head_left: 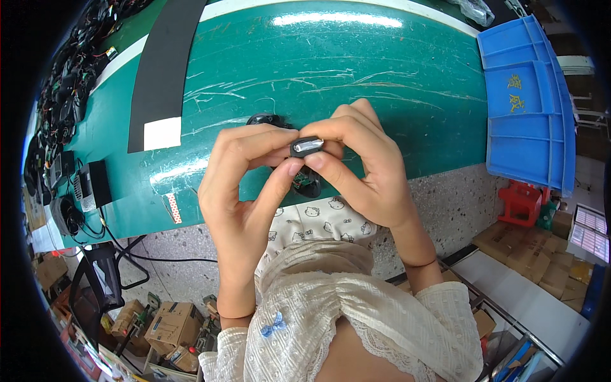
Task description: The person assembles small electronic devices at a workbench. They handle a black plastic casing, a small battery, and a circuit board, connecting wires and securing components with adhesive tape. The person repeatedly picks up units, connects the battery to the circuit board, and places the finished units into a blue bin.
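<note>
Above the near edge of the green table, my two hands meet at a small black oval part with a shiny silvery inset (308,146). My left hand (237,169) pinches its left end between thumb and fingers. At its right end, the thumb and fingers of my right hand (366,159) close on it too. Behind the fingers a black rounded piece (264,119) shows on the far side. Another dark piece with a bit of green (307,184) hangs below the thumbs. Whether these pieces join the oval part is hidden by my hands.
A black strip (159,63) with a white paper (163,134) lies on the green table (331,70). Black wired devices (67,95) are heaped at the left, near a black box (93,183) with cables. A blue crate (528,102) stands at the right, a red stool (522,202) below.
</note>
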A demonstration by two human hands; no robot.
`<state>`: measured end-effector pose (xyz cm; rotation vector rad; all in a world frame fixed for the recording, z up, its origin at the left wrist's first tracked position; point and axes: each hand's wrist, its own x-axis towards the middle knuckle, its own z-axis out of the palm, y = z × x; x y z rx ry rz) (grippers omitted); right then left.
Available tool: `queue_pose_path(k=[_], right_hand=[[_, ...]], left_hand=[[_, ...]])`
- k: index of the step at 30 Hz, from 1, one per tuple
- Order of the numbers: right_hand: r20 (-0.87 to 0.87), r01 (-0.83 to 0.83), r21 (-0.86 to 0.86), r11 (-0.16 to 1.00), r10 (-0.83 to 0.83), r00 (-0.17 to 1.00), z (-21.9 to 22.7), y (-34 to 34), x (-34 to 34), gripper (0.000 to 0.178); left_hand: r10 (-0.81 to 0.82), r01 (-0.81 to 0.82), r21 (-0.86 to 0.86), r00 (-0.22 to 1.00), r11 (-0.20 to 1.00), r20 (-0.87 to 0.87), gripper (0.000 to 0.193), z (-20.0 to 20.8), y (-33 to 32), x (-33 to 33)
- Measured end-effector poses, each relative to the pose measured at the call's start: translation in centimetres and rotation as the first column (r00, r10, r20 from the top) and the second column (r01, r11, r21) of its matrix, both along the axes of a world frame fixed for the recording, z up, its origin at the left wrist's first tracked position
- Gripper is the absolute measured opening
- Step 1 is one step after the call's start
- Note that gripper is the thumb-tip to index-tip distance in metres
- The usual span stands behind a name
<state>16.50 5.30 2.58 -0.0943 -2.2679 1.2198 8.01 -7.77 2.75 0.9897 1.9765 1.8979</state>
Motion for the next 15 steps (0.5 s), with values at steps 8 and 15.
queue_pose_path(k=[8, 15], right_hand=[[-0.029, 0.050, -0.141, 0.989, -0.054, 0.998, -0.1, -0.2, 0.3, 0.021], [-0.130, -0.001, -0.088, 0.996, -0.010, 0.992, -0.4, 0.8, 0.2, 0.018]], left_hand=[[0.047, -0.043, 0.031, 0.988, 0.999, -0.148, 0.018, -0.4, 0.4, 0.1], [-0.008, 0.014, 0.061, 0.994, 0.998, -0.105, 0.016, -0.3, 0.7, 0.3]])
